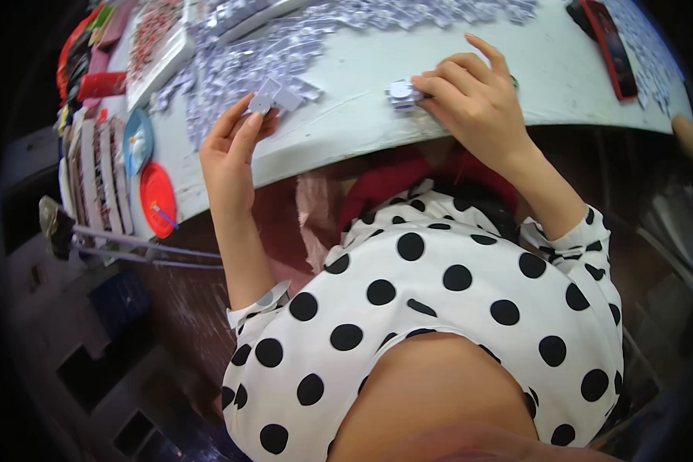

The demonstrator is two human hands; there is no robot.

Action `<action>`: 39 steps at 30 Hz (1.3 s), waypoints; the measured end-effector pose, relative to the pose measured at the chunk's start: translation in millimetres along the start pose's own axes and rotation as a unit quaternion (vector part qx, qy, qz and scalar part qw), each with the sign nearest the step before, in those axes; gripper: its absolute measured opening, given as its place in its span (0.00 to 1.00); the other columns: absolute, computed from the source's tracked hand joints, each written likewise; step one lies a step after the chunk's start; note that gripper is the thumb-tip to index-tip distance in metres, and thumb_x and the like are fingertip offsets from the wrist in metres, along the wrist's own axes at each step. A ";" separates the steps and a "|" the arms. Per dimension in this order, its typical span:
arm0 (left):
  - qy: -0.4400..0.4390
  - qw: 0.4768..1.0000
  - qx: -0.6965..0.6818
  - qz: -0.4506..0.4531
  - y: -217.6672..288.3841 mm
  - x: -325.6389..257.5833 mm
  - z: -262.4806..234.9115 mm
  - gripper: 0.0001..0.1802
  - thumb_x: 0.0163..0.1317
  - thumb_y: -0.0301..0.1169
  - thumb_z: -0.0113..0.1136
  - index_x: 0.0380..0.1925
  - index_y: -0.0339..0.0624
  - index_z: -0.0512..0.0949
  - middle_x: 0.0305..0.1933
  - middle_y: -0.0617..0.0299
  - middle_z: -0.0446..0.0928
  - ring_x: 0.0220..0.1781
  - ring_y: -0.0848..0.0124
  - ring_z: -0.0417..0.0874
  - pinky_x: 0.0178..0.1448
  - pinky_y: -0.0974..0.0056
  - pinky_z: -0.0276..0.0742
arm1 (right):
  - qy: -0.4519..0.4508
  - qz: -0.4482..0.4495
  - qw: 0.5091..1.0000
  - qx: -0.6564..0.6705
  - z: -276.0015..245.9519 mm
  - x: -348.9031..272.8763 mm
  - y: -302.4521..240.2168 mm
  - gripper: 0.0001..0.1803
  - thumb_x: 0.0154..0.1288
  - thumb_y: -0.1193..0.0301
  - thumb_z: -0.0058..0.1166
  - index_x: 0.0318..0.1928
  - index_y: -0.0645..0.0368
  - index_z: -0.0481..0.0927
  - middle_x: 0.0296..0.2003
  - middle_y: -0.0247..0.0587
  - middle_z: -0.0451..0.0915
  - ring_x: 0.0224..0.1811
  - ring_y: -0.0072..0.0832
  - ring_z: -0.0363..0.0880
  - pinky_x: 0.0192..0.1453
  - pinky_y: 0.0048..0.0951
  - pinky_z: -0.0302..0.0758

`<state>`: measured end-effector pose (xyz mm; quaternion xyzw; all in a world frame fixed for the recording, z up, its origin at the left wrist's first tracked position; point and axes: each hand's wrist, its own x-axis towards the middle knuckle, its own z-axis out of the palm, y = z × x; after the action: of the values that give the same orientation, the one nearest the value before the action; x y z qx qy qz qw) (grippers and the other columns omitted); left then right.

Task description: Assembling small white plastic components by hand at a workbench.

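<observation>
Head view: left hand (235, 142) pinches a pale piece (266, 95); right hand (479, 98), one finger raised, pinches a white block (401, 93).

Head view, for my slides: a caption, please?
Left hand holds a pale plastic piece; right hand touches another at a white table strewn with similar pieces.

Left hand (235, 146), left of centre: fingers cover part of pale plastic piece (266, 95), details too small to tell. Right hand (477, 100), upper right of centre: fingertips hide right end of white piece (400, 93). Pile of pale parts (273, 50) cut off at upper edge; single parts blurred. Tray (162, 75), upper left: top cut off, red bits too small. Blue object (119, 299), lower left: dark, blurred, kind unclear.
</observation>
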<state>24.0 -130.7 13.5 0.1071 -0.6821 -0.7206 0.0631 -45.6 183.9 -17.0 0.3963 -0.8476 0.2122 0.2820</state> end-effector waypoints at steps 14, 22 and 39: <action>-0.001 0.952 0.302 0.055 -19.7 -13.1 92.9 0.18 0.64 0.24 0.65 0.54 0.38 0.81 0.33 0.59 0.80 0.33 0.76 0.80 0.36 0.69 0.78 | 0.065 0.002 0.998 -0.014 3.7 -24.4 7.2 0.09 0.55 0.72 0.62 0.38 0.49 0.86 0.32 0.23 0.79 0.41 0.22 0.77 0.73 0.46 0.63; -0.078 0.840 0.411 0.345 -18.7 -26.5 125.6 0.22 0.51 0.25 0.76 0.48 0.46 0.85 0.40 0.60 0.77 0.41 0.67 0.78 0.43 0.65 0.76 | 0.075 -0.010 0.997 -0.023 4.5 -23.2 5.3 0.11 0.54 0.71 0.61 0.40 0.50 0.87 0.32 0.24 0.80 0.42 0.22 0.78 0.73 0.47 0.62; -0.038 0.880 0.341 0.328 -53.4 -51.2 140.1 0.19 0.56 0.21 0.72 0.50 0.41 0.84 0.49 0.56 0.76 0.45 0.66 0.81 0.45 0.66 0.81 | 0.073 -0.026 0.997 -0.005 1.0 -30.8 -4.0 0.12 0.53 0.72 0.63 0.40 0.50 0.87 0.32 0.23 0.78 0.40 0.20 0.76 0.74 0.50 0.64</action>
<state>42.9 20.5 -29.7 -0.1353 -0.8838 -0.3848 0.2292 -26.5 197.9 -37.1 0.4007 -0.8151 0.2289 0.3502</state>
